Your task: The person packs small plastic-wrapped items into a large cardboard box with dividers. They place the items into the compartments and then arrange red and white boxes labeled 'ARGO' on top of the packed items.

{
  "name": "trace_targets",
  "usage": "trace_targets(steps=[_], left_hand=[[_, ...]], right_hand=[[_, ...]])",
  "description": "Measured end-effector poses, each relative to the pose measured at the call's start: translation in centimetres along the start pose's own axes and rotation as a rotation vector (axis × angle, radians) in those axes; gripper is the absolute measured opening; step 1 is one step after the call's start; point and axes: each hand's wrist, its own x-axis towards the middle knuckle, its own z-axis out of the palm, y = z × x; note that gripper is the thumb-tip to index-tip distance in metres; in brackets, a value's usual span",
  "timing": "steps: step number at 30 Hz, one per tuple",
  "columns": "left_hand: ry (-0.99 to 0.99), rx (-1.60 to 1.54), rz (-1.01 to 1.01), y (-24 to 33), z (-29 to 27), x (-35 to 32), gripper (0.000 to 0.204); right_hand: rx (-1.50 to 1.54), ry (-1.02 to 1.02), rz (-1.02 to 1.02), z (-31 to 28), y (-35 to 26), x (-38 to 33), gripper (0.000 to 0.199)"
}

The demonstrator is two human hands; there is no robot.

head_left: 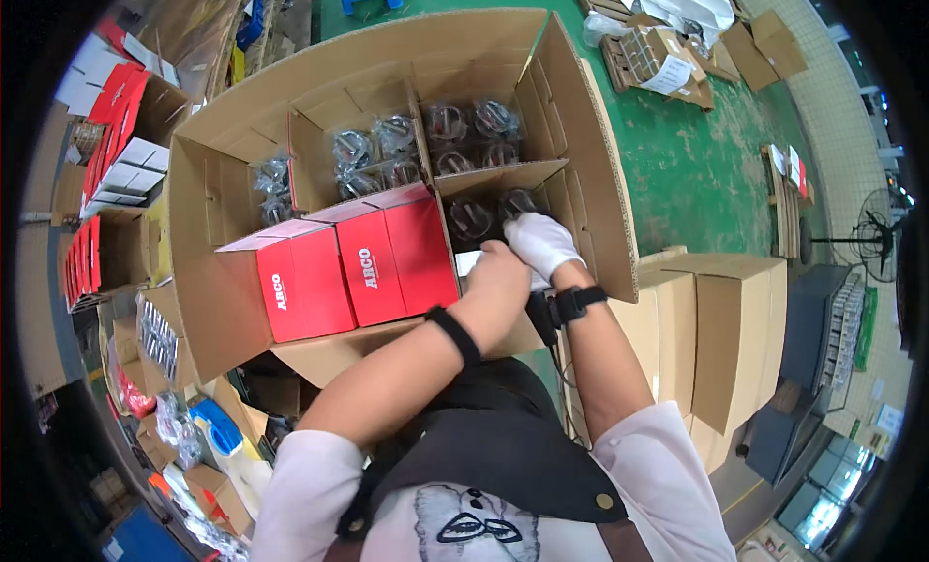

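Note:
A large open cardboard carton (581,165) with cardboard dividers fills the middle. Three red boxes (353,257) stand side by side in its near compartment. Other cells hold bagged dark metal parts (464,136). My left hand (498,272), bare with a black wrist strap, reaches into the near right cell and rests on a white item there. My right hand (542,243), in a white glove, sits just above it over the bagged parts (471,216) in that cell. Whether either hand grips anything is hidden.
Closed brown cartons (721,330) stand to the right on the green floor. Stacks of red and white boxes (121,126) sit at the left. Pallets with boxes (668,63) lie at the far right; bags and clutter (194,436) lie lower left.

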Motion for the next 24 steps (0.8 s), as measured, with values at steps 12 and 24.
trace_targets(steps=[12,24], left_hand=[[0.004,-0.254,-0.268,0.4,6.4,1.7,0.044],[0.286,-0.199,-0.236,0.1,8.2,0.8,0.033]], right_hand=[[-0.382,0.848,-0.462,0.9,-0.3,-1.3,0.066],[-0.463,0.901,-0.481,1.4,-2.3,4.1,0.012]])
